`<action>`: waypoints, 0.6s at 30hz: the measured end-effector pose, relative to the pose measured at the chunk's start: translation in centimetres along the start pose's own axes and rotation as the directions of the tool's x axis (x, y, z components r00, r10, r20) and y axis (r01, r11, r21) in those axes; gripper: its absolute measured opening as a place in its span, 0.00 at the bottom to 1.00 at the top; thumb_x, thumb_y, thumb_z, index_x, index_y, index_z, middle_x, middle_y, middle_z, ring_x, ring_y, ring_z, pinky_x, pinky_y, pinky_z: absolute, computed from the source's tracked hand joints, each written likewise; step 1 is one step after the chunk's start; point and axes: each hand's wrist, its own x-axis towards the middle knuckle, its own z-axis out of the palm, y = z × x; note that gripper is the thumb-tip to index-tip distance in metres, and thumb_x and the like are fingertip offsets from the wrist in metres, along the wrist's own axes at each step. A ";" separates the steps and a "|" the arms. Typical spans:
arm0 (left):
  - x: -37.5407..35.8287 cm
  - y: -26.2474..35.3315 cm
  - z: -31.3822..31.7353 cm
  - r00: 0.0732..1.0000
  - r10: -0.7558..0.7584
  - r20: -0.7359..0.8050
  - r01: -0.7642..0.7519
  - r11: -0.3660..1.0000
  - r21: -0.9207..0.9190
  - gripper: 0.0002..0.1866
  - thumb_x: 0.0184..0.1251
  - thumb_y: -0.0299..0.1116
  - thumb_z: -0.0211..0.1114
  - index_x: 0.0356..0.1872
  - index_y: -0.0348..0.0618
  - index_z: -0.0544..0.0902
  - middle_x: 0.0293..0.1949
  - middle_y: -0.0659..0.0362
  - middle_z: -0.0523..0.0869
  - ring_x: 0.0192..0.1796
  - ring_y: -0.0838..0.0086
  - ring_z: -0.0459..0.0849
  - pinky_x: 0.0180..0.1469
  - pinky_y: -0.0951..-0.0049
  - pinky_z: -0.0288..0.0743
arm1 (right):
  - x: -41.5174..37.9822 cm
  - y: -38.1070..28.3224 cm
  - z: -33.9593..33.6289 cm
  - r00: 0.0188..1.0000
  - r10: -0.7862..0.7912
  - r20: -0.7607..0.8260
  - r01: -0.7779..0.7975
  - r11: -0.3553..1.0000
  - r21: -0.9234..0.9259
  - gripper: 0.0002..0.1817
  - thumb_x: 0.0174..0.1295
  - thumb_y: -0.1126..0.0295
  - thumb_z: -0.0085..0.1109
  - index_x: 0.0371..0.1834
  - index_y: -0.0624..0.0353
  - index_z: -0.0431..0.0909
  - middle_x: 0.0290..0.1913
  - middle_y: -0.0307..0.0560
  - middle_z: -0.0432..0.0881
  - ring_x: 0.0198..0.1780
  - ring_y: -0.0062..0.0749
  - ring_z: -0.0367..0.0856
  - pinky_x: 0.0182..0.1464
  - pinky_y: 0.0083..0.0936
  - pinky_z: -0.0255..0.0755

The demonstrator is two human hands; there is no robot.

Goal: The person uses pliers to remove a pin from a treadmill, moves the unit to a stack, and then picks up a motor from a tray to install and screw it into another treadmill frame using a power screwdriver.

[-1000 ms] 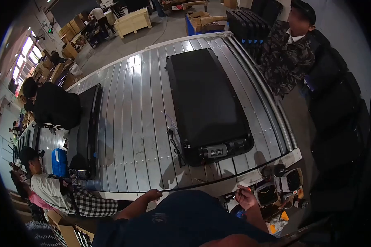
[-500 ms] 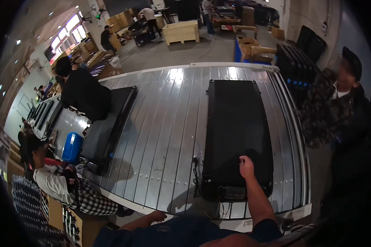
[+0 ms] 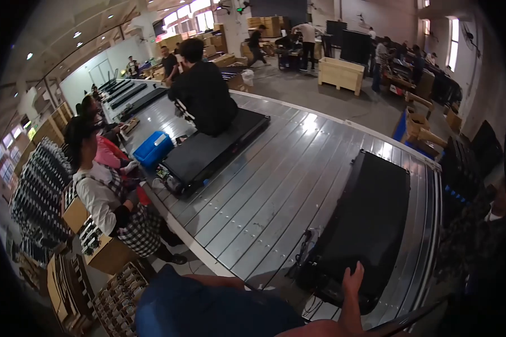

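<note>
A long, flat black treadmill (image 3: 371,219) lies on the ribbed metal table in front of me. My right hand (image 3: 352,278) is over its near end, palm toward the dark surface, with the fingers spread and nothing in them. Beside the treadmill's near left corner, a black power cord (image 3: 301,253) lies bunched on the metal. Thin loose wires (image 3: 314,306) stick out at its near end. Of my left arm only the forearm (image 3: 216,281) shows, low by my blue shirt; the hand itself is hidden.
Farther left on the metal table (image 3: 264,191), a person in black (image 3: 205,95) sits on a second black treadmill (image 3: 208,160), near a blue bin (image 3: 153,149). A person in a checked apron (image 3: 107,196) stands at the left edge. Boxes of parts (image 3: 121,292) are on the floor.
My view has swung left, so the treadmill appears farther right. My right hand has opened from curled fingers to spread ones. My left hand, visible before, has gone out of sight.
</note>
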 end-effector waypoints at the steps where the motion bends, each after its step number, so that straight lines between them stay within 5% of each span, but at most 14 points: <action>1: -0.1 -0.1 0.2 1.000 0.019 -0.009 -0.018 1.000 0.009 0.23 0.70 0.49 0.66 0.47 0.36 0.91 0.45 0.45 0.92 0.47 0.56 0.90 0.52 0.60 0.81 | -1.9 -1.1 -0.4 0.999 0.016 0.030 -0.018 0.998 0.063 0.40 0.71 0.57 0.68 0.82 0.61 0.67 0.76 0.64 0.75 0.77 0.58 0.74 0.76 0.46 0.69; 5: -0.2 -0.6 0.5 0.997 0.066 -0.032 -0.065 0.997 0.029 0.24 0.70 0.50 0.66 0.47 0.36 0.91 0.46 0.44 0.92 0.49 0.55 0.90 0.53 0.59 0.81 | -9.5 -6.0 -0.2 0.928 0.147 0.341 -0.214 0.963 0.167 0.37 0.72 0.57 0.67 0.81 0.61 0.69 0.75 0.63 0.76 0.76 0.58 0.75 0.75 0.47 0.71; 10: -1.6 -2.5 -0.2 0.993 0.115 -0.028 -0.113 0.991 0.067 0.25 0.70 0.51 0.66 0.47 0.35 0.92 0.47 0.42 0.92 0.50 0.53 0.90 0.55 0.58 0.81 | -17.9 -10.4 1.6 0.669 0.241 0.704 -0.397 0.916 0.064 0.34 0.73 0.57 0.65 0.79 0.60 0.72 0.74 0.62 0.78 0.75 0.57 0.77 0.74 0.47 0.72; 14: -2.4 -5.2 -0.4 0.990 0.139 -0.019 -0.137 0.987 0.085 0.26 0.69 0.51 0.66 0.47 0.35 0.92 0.47 0.41 0.92 0.51 0.52 0.91 0.57 0.57 0.81 | -23.2 -11.7 2.1 0.514 0.325 0.794 -0.478 0.877 -0.049 0.32 0.74 0.57 0.64 0.77 0.59 0.74 0.73 0.62 0.79 0.74 0.56 0.78 0.72 0.48 0.74; 18: -2.1 -8.8 0.1 0.990 0.137 0.029 -0.140 0.980 0.140 0.26 0.69 0.52 0.66 0.47 0.34 0.92 0.48 0.40 0.93 0.52 0.51 0.91 0.58 0.56 0.81 | -27.2 -13.4 0.1 0.527 0.355 0.772 -0.502 0.863 -0.054 0.29 0.75 0.58 0.63 0.76 0.58 0.76 0.72 0.61 0.80 0.73 0.55 0.79 0.71 0.48 0.75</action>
